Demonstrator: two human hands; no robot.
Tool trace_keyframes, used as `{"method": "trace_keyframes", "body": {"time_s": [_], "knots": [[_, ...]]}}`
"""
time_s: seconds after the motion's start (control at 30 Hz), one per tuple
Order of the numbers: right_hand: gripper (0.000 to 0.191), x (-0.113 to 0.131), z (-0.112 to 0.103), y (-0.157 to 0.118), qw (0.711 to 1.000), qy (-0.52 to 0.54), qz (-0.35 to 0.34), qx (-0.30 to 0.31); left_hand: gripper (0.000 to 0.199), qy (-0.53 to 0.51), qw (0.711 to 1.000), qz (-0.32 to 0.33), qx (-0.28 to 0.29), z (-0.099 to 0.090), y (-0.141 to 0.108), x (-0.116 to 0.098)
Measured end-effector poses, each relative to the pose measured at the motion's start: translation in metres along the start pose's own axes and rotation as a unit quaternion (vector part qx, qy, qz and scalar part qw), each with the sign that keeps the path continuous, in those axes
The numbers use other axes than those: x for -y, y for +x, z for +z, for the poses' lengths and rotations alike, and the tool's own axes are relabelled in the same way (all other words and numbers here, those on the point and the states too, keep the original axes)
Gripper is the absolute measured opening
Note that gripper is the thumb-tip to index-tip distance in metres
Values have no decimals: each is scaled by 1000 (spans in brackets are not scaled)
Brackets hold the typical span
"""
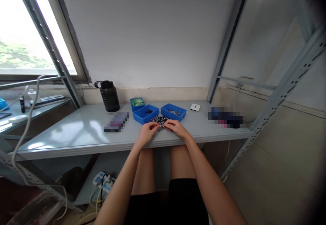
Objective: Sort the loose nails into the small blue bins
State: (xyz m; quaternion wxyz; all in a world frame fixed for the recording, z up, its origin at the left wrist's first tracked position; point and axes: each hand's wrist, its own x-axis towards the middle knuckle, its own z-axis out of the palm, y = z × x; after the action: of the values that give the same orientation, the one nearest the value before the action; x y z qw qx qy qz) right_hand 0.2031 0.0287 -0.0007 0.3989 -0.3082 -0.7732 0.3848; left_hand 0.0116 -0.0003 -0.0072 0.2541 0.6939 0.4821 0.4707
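A pile of small dark and silvery parts (160, 119) lies on the grey shelf top (84, 130), too fine to name. At its left edge is my left hand (148, 132), its thumb and fingertips pinched together. My right hand (176, 128) is closed in a similar pinch at the right edge. Whatever either pinch holds is too small to make out. Just behind the pile stand two blue bins: the left bin (142, 116) has a few dark pieces inside, and the right bin (171, 113) contains thin silvery pieces.
Behind the left bin is a smaller blue box (133, 107) with green contents. A black bottle (110, 97) stands at the back left, near a pixelated object (117, 122). Toward the right lie a white square item (195, 107) and another pixelated object (226, 117). Metal uprights frame the shelf.
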Motion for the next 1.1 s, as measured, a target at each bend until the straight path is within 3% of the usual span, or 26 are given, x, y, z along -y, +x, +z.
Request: {"method": "trace_keyframes", "body": {"time_s": [0.2,0.5,0.73,1.1], "knots": [[28,-7,1,4,988,65,39,-133,27,-27,999,-3,-24,1,0,-2],[65,-21,0,10,962,108,78,-237,26,-23,1000,-1,-11,2,-1,0],[78,-27,1,11,963,94,73,-242,24,-17,1000,8,0,1,-3,-3],[77,-27,1,12,961,84,76,-253,23,-3,1000,20,10,0,-4,-6]]}}
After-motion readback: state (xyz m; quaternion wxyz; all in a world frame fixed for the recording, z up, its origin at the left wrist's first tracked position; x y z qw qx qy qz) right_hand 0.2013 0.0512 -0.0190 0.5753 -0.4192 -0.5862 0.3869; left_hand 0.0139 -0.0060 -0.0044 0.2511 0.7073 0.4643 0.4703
